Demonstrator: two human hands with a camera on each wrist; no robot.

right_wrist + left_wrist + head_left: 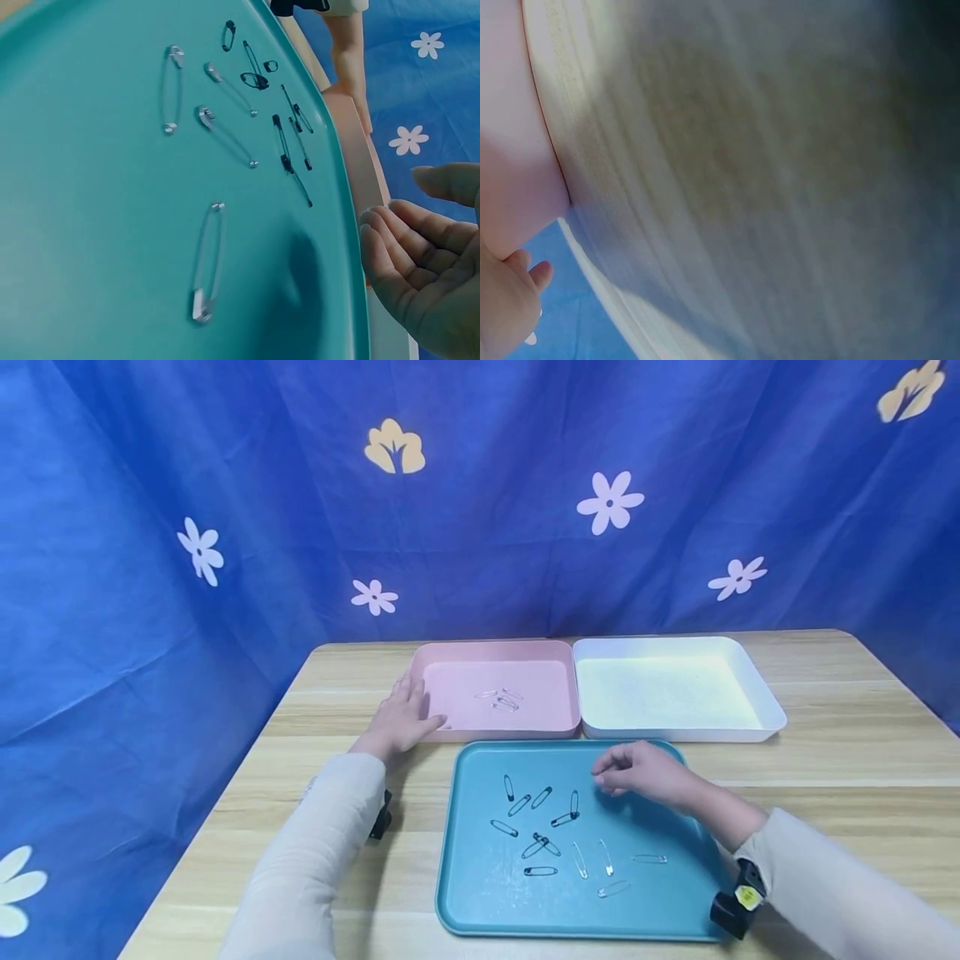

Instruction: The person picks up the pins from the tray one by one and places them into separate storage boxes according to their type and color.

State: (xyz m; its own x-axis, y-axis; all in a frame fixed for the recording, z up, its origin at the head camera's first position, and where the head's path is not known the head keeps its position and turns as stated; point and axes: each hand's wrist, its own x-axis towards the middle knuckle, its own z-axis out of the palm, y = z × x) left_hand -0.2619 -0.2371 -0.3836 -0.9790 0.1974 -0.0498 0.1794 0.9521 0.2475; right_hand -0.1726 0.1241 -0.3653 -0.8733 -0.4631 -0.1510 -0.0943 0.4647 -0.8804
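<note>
My left hand (pixel 397 718) rests at the left side of the pink tray (pixel 540 672), fingers spread along its rim. Several silver safety pins (pixel 507 702) lie on that tray's floor. Over the upper right of the teal tray (pixel 487 902), my right hand (pixel 641 772) hovers with its fingers loosely bent. The right wrist view shows nothing between the thumb and fingers (pixel 397 247). Black safety pins (pixel 540 871) are scattered across the teal tray's left and middle. Several silver safety pins (pixel 201 306) lie on its right half, nearer my body.
A white tray (pixel 652 693) stands to the right of the pink one, side against side, both behind the teal tray. All three sit on a wooden table (pixel 847 760). A blue curtain (pixel 480 543) with flower prints hangs behind the table and on its left.
</note>
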